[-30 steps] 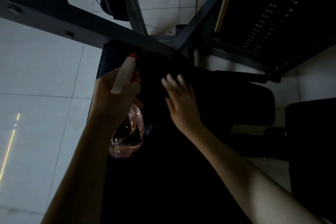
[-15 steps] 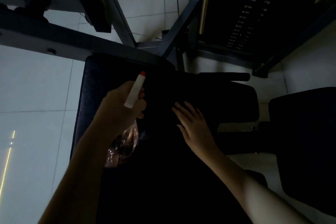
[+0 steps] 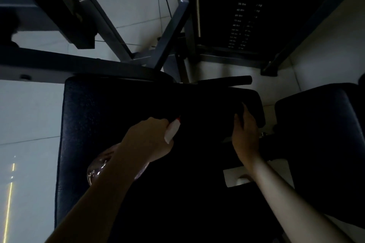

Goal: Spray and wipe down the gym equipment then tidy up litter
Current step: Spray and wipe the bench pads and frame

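Your left hand (image 3: 148,140) is wrapped round the neck of the spray bottle (image 3: 171,132). Its red-tipped nozzle points forward over the dark bench (image 3: 94,114), and its clear belly hangs low behind your wrist. Your right hand (image 3: 245,134) lies with fingers fairly straight against the near edge of the small pad (image 3: 246,100), just right of the bench. It is too dark to tell whether a cloth sits under that palm. The likeliest slip is spraying blind: black padding in this gloom hides wet patches, so you could miss strips or soak one spot, and run-off would reach the tiled floor (image 3: 29,114) and leave it slick. The nozzle also points roughly toward your right hand, so a squeeze now may wet your fingers rather than the padding. The steel frame (image 3: 69,63) crosses the far end of the bench, close enough to knock knuckles or the bottle on a long forward stroke. A gap separates the bench from the small pad, and another seat (image 3: 325,124) stands further right, so sideways sweeps end quickly. Open room lies toward you along the bench and out to the left.
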Action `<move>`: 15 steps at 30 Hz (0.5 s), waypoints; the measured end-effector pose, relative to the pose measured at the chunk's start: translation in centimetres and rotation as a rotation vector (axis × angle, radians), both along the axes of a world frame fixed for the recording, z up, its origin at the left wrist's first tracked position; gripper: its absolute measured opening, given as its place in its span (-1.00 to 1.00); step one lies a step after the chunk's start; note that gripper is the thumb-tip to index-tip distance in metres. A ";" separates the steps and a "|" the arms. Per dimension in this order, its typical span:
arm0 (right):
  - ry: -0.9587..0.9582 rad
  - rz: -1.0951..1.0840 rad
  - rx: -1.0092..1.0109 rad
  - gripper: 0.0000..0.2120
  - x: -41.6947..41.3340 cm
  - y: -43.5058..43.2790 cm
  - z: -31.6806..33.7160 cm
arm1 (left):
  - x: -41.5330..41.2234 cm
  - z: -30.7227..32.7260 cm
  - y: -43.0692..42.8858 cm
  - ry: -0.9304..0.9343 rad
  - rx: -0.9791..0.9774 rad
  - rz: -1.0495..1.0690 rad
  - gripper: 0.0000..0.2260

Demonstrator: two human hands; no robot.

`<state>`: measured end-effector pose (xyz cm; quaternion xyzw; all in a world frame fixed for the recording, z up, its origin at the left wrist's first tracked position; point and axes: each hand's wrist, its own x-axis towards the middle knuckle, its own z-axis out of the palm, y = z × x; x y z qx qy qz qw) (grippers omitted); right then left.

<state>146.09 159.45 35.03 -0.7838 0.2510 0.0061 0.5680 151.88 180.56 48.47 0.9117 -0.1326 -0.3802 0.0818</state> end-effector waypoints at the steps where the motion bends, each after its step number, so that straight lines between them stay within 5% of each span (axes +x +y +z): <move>1: 0.023 -0.040 0.059 -0.59 0.3 -0.6 0.2 | 0.0 -0.2 -0.1 0.017 -0.007 0.026 -0.85; 8: 0.048 -0.200 0.058 -0.62 0.3 -4.2 -1.2 | 0.2 -0.6 -2.6 0.030 0.076 -0.183 -0.75; 15: 0.081 -0.237 0.029 -0.63 -0.5 -5.8 -1.7 | 0.6 -1.7 -5.1 -0.041 -0.025 -0.166 -0.77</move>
